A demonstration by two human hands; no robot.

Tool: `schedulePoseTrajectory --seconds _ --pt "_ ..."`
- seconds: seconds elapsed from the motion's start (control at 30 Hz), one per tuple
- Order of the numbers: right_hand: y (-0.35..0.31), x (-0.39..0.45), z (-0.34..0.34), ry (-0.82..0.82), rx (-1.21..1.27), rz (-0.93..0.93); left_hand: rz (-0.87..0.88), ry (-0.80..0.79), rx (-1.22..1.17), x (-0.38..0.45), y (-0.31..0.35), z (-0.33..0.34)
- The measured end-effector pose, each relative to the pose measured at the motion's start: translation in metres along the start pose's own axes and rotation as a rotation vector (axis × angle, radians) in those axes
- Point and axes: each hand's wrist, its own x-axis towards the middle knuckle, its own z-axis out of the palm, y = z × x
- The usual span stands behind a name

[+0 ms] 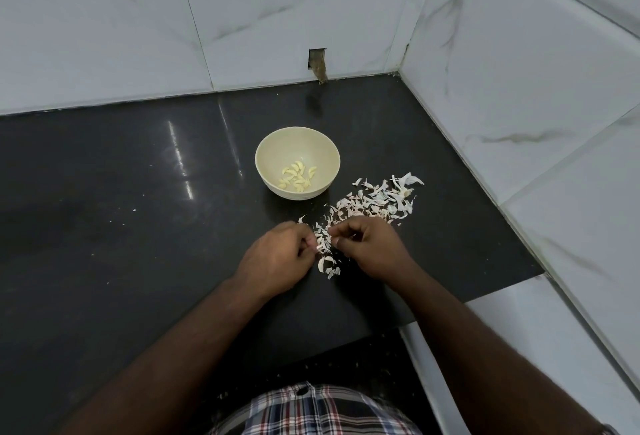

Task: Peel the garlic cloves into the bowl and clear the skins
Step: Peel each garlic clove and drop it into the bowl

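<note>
Peeling at a late stage. About a dozen peeled cloves (298, 178) are seen in the bowl (273, 150); skins (367, 206) lie uncleared on the tabletop (121, 199) beside it. Nearer than the bowl, a clove (317, 246) is pinched by the left hand (277, 261), while the right hand (372, 249) is curled on skin.

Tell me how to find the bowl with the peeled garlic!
Look at the black countertop that meets the white marble-tiled walls. Near its middle, beyond the two hands, stands a small cream bowl. It is the only dish there, with pale yellow peeled garlic cloves inside, while the papery white garlic skins lie loose on the counter to its right.
</note>
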Motion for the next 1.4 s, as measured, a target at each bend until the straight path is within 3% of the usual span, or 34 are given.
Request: schedulePoseTrajectory --seconds 0.23,0.37,0.57,0.8,0.93,1.13,1.27,1.4 --pt "-0.009 -0.003 0.002 -0.022 0.065 -0.052 -0.047 0.002 -0.205 0.000 0.006 -0.010" --pt "-0.010 -0.001 0.003 0.007 0.134 -0.036 -0.066 -0.019 -0.504 0.000 0.005 -0.010" --pt "-0.012 -0.001 0.010 0.072 0.149 -0.047 -0.184 0.017 -0.748 0.001 0.012 -0.012" --pt "-0.020 -0.004 0.012 0.199 0.076 -0.140 -0.284 -0.059 -0.864 0.001 0.020 -0.015" --pt "-0.027 -0.005 0.008 0.156 0.186 -0.047 -0.203 0.045 -0.831 0.000 0.019 -0.015" --pt "-0.037 -0.009 0.004 0.013 0.569 0.265 -0.055 0.155 -0.483 -0.004 0.015 -0.011" --pt "-0.038 -0.006 0.000 -0.104 0.753 0.436 0.011 0.214 -0.466 -0.009 0.019 -0.011" --pt "-0.036 -0.005 -0.002 -0.168 0.814 0.461 0.017 0.219 -0.531 -0.008 0.019 -0.009"
